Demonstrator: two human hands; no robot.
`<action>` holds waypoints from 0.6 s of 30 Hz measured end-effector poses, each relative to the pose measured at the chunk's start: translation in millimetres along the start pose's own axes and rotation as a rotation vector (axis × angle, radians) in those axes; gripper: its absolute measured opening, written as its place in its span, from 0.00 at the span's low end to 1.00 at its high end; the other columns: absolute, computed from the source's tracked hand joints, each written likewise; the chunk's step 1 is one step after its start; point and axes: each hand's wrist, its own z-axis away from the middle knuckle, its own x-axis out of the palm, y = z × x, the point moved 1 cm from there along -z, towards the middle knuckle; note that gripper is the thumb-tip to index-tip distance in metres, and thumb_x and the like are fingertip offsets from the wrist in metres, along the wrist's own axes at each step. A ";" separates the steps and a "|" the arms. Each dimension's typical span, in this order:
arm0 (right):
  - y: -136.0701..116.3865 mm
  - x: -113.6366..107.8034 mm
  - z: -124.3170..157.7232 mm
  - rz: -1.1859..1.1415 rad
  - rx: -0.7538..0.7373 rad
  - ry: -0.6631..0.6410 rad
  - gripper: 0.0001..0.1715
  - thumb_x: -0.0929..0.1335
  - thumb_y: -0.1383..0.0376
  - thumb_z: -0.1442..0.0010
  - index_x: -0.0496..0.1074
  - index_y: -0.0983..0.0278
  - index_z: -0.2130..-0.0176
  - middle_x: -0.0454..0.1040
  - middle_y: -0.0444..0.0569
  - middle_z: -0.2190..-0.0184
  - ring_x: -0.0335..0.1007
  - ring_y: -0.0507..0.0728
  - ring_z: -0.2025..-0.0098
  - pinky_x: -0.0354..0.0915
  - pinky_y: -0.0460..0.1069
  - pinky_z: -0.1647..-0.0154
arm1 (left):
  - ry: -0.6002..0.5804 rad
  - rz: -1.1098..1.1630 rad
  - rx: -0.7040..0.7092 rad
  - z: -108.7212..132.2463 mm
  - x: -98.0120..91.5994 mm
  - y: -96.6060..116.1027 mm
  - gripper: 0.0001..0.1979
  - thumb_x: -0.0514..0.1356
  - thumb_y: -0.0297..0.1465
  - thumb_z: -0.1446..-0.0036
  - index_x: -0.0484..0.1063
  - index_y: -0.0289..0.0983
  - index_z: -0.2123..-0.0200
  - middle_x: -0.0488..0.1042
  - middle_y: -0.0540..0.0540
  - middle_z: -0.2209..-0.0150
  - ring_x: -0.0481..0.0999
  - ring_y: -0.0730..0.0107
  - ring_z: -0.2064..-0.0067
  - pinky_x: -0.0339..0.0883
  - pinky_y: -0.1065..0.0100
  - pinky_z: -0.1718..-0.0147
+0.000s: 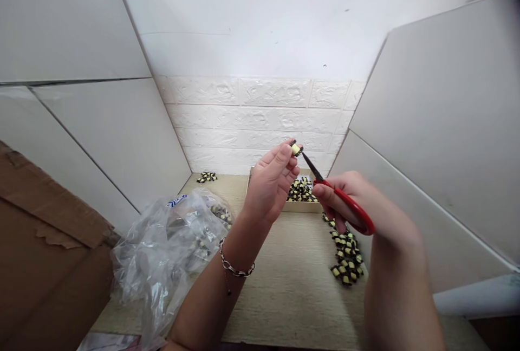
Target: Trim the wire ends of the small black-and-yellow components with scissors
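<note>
My left hand [273, 180] is raised above the table, pinching a small yellow-and-black coil [296, 149] between thumb and fingers. In my right hand [351, 194] is a pair of red-handled scissors [312, 166], with my fingers around the handle loops. The dark blade tips point up and left, right beside the black edge of the coil. Whether they touch it, I cannot tell. Behind my hands stands a shallow box [303, 206] holding many similar coils [299, 188]. My left hand partly hides the box.
To the right on the table [284, 286] lies a pile of coils [347, 259]. A small cluster of coils [207, 177] sits at the back left. A crumpled clear plastic bag [162, 253] with coils inside lies left, beside a cardboard box [52, 264]. White panels and a brick-patterned wall [211, 118] surround the table.
</note>
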 end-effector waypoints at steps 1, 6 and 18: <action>0.0 0.1 -0.1 -0.001 0.004 -0.003 0.25 0.62 0.49 0.46 0.59 0.64 0.82 0.62 0.39 0.90 0.62 0.47 0.88 0.56 0.42 0.86 | 0.001 -0.001 0.001 0.1 0.0 0.0 0.08 0.61 0.31 0.51 0.73 0.35 0.66 0.73 0.50 0.68 0.68 0.87 0.73 0.63 0.79 0.71; -1.8 0.3 0.1 0.004 -0.012 0.001 0.24 0.62 0.50 0.45 0.60 0.65 0.82 0.63 0.39 0.90 0.61 0.47 0.88 0.56 0.42 0.86 | 0.003 -0.003 -0.002 1.1 0.1 0.3 0.08 0.62 0.31 0.52 0.73 0.35 0.66 0.73 0.50 0.68 0.67 0.87 0.73 0.63 0.79 0.71; -2.5 0.5 -0.9 -0.022 -0.011 -0.028 0.23 0.63 0.52 0.45 0.60 0.65 0.82 0.62 0.40 0.89 0.61 0.46 0.88 0.55 0.41 0.86 | 0.012 0.011 -0.015 0.8 0.0 0.1 0.09 0.62 0.31 0.53 0.73 0.35 0.66 0.73 0.50 0.68 0.68 0.86 0.74 0.63 0.78 0.70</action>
